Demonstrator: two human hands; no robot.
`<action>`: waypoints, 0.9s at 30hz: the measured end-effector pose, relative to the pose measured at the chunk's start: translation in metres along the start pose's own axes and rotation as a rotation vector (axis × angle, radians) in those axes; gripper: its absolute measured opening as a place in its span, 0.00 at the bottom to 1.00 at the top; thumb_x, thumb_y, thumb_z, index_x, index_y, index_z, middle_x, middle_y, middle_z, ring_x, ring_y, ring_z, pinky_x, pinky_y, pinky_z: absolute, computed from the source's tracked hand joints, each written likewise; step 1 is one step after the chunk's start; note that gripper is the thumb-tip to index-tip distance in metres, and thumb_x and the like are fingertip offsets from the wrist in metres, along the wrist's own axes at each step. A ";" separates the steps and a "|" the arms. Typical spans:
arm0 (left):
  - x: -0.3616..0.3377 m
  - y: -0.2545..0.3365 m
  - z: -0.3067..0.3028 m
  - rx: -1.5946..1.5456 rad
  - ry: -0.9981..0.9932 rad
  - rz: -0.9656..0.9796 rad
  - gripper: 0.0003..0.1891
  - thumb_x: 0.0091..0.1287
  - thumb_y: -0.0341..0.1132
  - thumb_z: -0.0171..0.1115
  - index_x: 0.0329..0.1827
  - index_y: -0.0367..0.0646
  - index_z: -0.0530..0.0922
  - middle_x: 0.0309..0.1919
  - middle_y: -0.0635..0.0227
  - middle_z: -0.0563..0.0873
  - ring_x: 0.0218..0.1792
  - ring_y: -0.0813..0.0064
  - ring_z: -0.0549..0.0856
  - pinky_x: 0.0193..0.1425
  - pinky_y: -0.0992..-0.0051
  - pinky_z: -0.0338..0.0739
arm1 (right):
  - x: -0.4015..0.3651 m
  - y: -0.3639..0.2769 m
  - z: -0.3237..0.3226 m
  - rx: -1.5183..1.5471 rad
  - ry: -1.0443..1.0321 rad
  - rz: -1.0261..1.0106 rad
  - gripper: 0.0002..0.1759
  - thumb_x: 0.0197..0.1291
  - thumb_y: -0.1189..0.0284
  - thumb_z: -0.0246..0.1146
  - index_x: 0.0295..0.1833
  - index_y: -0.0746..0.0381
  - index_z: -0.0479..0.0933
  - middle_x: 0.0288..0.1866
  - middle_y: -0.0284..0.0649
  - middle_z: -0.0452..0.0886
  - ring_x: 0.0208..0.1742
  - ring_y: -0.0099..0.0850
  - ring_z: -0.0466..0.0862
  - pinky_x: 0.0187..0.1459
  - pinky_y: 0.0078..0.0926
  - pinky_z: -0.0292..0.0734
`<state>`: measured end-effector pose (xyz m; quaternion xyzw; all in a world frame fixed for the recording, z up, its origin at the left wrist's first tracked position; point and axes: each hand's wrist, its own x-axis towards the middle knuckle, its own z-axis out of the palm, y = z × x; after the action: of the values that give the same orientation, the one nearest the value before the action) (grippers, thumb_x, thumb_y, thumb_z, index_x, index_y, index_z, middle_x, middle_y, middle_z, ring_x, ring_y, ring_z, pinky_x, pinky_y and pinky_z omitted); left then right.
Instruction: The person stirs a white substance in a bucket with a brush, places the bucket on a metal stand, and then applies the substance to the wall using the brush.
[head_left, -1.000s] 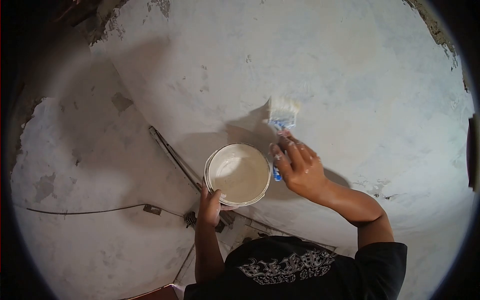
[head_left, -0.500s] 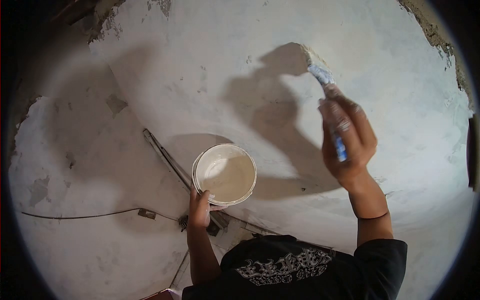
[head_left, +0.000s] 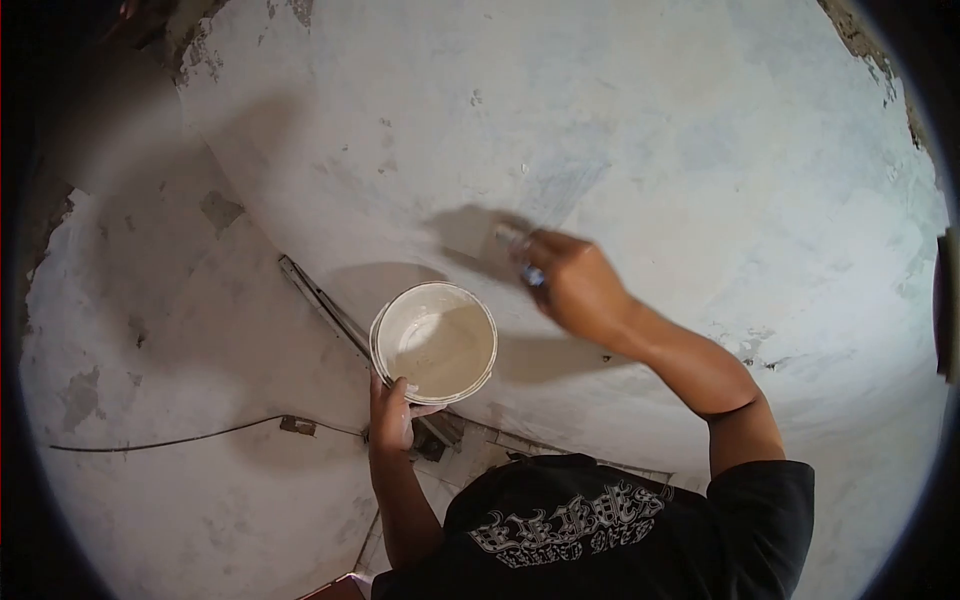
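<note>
Head view: one small paintbrush with a blue-and-white handle (head_left: 522, 252), blurred, is pressed to the grey plastered wall (head_left: 700, 130) just above and right of one round white paint bucket (head_left: 400, 318). The right hand (head_left: 578, 285) is clenched around the brush handle. The left hand (head_left: 392, 412) pinches the bucket's lower rim.

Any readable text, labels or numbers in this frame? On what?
On the black shirt: white gothic-style print in two lines, too distorted to read.
No text is visible on the bucket, the brush or the wall.
</note>
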<state>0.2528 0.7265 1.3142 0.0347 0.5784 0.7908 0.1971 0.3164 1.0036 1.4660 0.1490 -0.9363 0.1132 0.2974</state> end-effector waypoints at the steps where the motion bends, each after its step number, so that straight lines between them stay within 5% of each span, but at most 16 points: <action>1: -0.001 0.001 -0.001 -0.010 -0.012 0.008 0.33 0.68 0.29 0.48 0.78 0.47 0.55 0.67 0.50 0.73 0.61 0.47 0.82 0.51 0.44 0.87 | 0.005 -0.004 -0.020 -0.002 0.118 0.019 0.14 0.54 0.83 0.68 0.48 0.68 0.81 0.43 0.51 0.84 0.41 0.48 0.87 0.39 0.38 0.85; 5: -0.005 0.005 0.001 0.002 -0.011 0.007 0.33 0.68 0.29 0.48 0.78 0.47 0.55 0.68 0.50 0.73 0.61 0.48 0.82 0.51 0.45 0.88 | 0.013 -0.023 -0.082 -0.104 0.528 -0.030 0.14 0.55 0.88 0.69 0.48 0.69 0.82 0.44 0.50 0.85 0.41 0.43 0.89 0.41 0.31 0.85; 6: -0.004 0.003 -0.002 0.007 -0.017 0.005 0.33 0.68 0.29 0.49 0.78 0.47 0.55 0.68 0.51 0.73 0.61 0.48 0.82 0.51 0.45 0.88 | 0.016 -0.014 -0.086 -0.198 0.647 -0.148 0.23 0.44 0.87 0.69 0.50 0.65 0.83 0.42 0.46 0.84 0.39 0.44 0.87 0.38 0.35 0.84; 8: -0.002 -0.001 -0.004 0.011 -0.024 0.004 0.33 0.68 0.29 0.49 0.78 0.47 0.55 0.68 0.51 0.73 0.61 0.48 0.82 0.51 0.45 0.88 | 0.016 -0.015 -0.090 -0.374 0.764 -0.277 0.24 0.43 0.85 0.69 0.51 0.64 0.83 0.42 0.46 0.84 0.40 0.42 0.87 0.39 0.36 0.85; 15: -0.002 -0.004 -0.005 0.021 -0.049 -0.003 0.34 0.66 0.30 0.49 0.78 0.47 0.55 0.67 0.52 0.73 0.60 0.50 0.83 0.49 0.48 0.89 | -0.034 -0.005 0.011 -0.475 0.321 -0.247 0.16 0.54 0.74 0.64 0.50 0.66 0.81 0.50 0.48 0.82 0.50 0.43 0.85 0.39 0.36 0.87; 20: -0.006 -0.003 -0.004 0.041 -0.032 -0.021 0.33 0.67 0.30 0.48 0.78 0.47 0.55 0.67 0.51 0.73 0.60 0.50 0.83 0.49 0.48 0.89 | -0.053 -0.009 0.017 -0.144 -0.003 -0.063 0.19 0.47 0.80 0.68 0.48 0.67 0.81 0.50 0.46 0.82 0.49 0.42 0.84 0.40 0.34 0.87; 22: -0.007 -0.001 -0.003 0.062 -0.034 -0.014 0.33 0.67 0.31 0.48 0.78 0.47 0.55 0.67 0.51 0.74 0.60 0.50 0.83 0.49 0.48 0.89 | -0.039 -0.005 -0.013 -0.152 0.236 -0.004 0.25 0.42 0.87 0.69 0.51 0.66 0.82 0.47 0.47 0.83 0.46 0.45 0.86 0.44 0.35 0.85; 27: -0.003 -0.008 -0.005 -0.022 -0.014 -0.016 0.33 0.68 0.28 0.50 0.77 0.46 0.55 0.64 0.50 0.75 0.55 0.49 0.85 0.44 0.52 0.91 | -0.004 -0.017 -0.101 -0.259 0.749 -0.091 0.14 0.56 0.90 0.69 0.48 0.70 0.82 0.42 0.49 0.86 0.42 0.41 0.88 0.41 0.30 0.84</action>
<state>0.2560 0.7230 1.3054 0.0334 0.5685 0.7953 0.2078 0.3787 1.0189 1.5464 0.0998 -0.7620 0.0276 0.6393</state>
